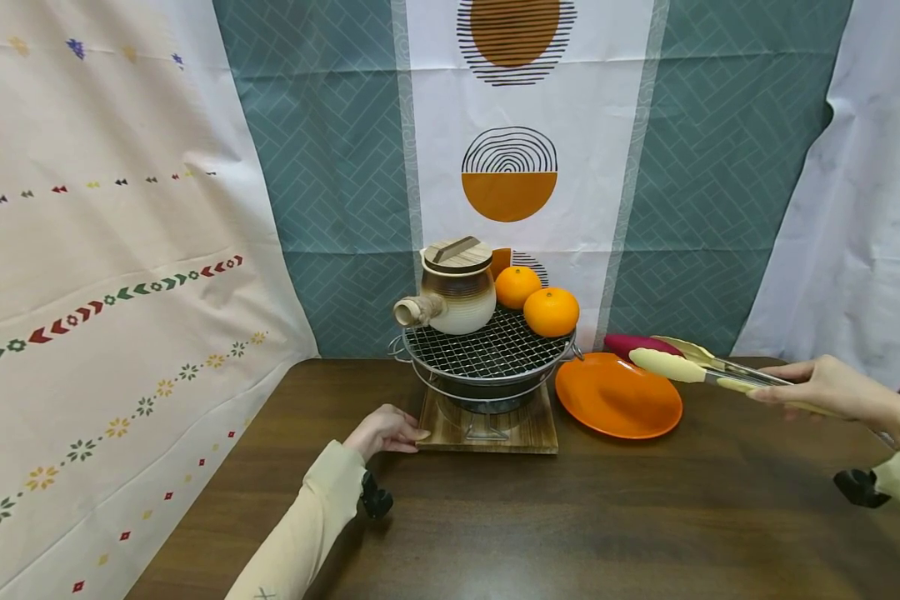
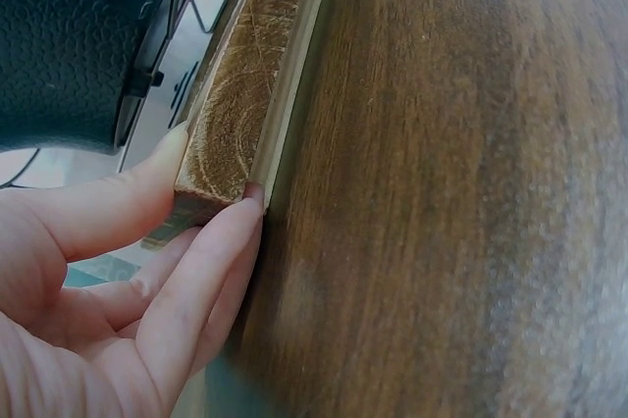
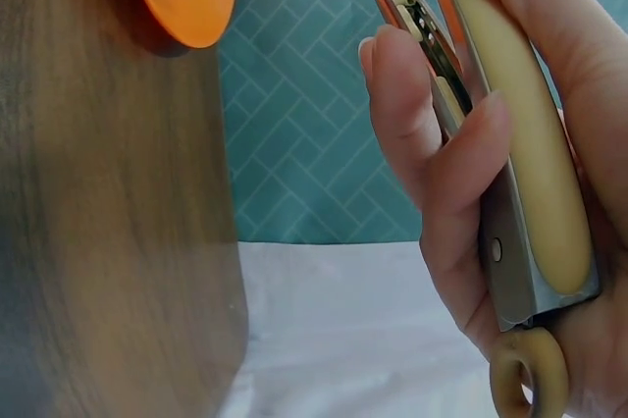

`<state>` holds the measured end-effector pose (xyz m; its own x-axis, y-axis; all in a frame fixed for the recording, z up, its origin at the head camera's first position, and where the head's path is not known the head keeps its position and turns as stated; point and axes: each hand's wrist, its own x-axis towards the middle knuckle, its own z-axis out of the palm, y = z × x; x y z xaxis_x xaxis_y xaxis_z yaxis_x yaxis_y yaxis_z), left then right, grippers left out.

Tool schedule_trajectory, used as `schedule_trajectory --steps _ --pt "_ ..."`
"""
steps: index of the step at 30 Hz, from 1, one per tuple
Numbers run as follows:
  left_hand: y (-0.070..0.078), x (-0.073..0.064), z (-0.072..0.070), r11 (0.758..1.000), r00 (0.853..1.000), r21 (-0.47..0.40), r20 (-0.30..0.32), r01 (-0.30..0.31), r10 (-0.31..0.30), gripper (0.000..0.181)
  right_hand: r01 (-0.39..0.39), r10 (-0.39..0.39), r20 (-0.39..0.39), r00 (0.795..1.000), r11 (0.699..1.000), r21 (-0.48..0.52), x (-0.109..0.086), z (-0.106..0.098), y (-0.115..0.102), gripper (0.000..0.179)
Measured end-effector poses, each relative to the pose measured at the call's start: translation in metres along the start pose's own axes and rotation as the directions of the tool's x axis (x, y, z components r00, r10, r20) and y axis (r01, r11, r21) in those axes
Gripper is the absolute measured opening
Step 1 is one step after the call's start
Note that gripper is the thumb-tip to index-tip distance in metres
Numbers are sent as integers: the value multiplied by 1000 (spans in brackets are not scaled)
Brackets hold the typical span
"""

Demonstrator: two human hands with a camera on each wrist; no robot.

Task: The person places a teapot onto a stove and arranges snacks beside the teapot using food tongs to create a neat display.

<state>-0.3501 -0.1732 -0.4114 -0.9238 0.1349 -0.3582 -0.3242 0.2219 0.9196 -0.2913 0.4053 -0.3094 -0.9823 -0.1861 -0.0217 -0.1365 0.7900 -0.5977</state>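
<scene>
My left hand (image 1: 387,429) pinches the front left corner of a wooden board (image 1: 495,433), its thumb on top and fingers against the edge in the left wrist view. On that board stands a round tabletop grill (image 1: 506,350) with a black mesh. A lidded clay pot (image 1: 457,292) with a side handle and two mandarins (image 1: 551,312) sit on the mesh. Off to the right, my right hand (image 1: 832,387) grips metal tongs (image 1: 750,377) with cream tips and grips. Between the tips is a purple-red, elongated sweet potato (image 1: 637,345), held above the back of an orange plate (image 1: 618,404).
The brown wooden table (image 1: 570,525) extends in front of the board and plate. Behind it hangs a teal and white patterned curtain (image 1: 337,167), and an embroidered cream cloth (image 1: 120,250) borders the left side.
</scene>
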Motion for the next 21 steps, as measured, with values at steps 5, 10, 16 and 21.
schedule_trajectory --steps 5,10,16,21 --pt "-1 -1 1 1000 1000 -3 1 -1 1 43 -10 10 0 1000 999 -51 -2 -7 -5 69" --pt "-1 -1 1 1000 1000 7 7 -4 4 43 -6 5 -12 1000 996 -91 -3 -13 -10 67" --pt "-1 0 1 1000 1000 -3 1 5 -5 44 -6 1 -44 999 995 -100 -2 -20 -16 69" --pt "0 1 0 1000 1000 -5 0 11 -11 44 3 -9 -64 998 996 -91 0 -25 -19 68"
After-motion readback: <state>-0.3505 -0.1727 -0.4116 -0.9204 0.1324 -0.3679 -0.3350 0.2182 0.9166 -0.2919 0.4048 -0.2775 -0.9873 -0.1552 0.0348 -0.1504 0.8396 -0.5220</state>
